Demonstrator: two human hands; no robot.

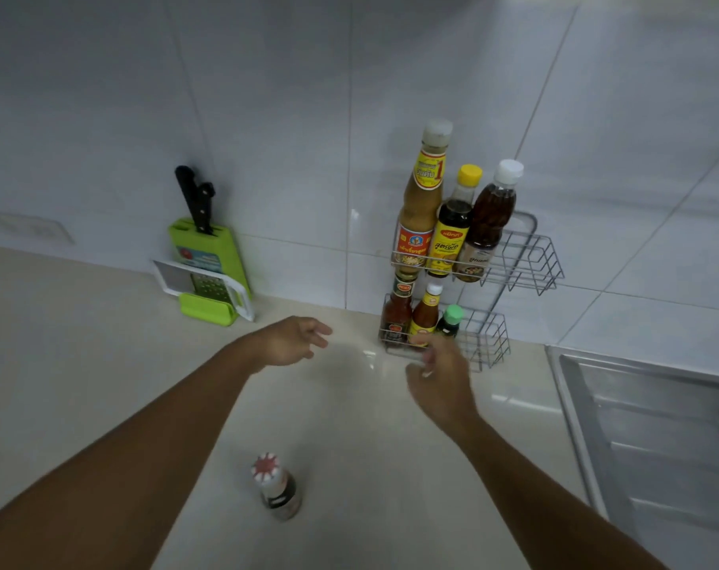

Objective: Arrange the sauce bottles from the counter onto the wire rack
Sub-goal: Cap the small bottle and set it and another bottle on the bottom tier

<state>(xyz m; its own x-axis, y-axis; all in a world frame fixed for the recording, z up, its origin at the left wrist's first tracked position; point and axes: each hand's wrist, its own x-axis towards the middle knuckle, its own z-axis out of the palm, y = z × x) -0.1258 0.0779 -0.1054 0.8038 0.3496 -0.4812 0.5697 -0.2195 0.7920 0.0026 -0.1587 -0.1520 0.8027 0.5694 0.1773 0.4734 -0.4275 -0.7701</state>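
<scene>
Sauce bottle (276,485) with a red-and-white cap stands alone on the pale counter (82,364), near the person and well apart from the wire rack (526,261) – likely glass, so weighty, slick and breakable, best gripped around the body below the neck. Left hand (294,340) and right hand (440,374) hover loose and empty by the rack's lower basket; upper tier holds three bottles, lower tier three, both with room at right
</scene>
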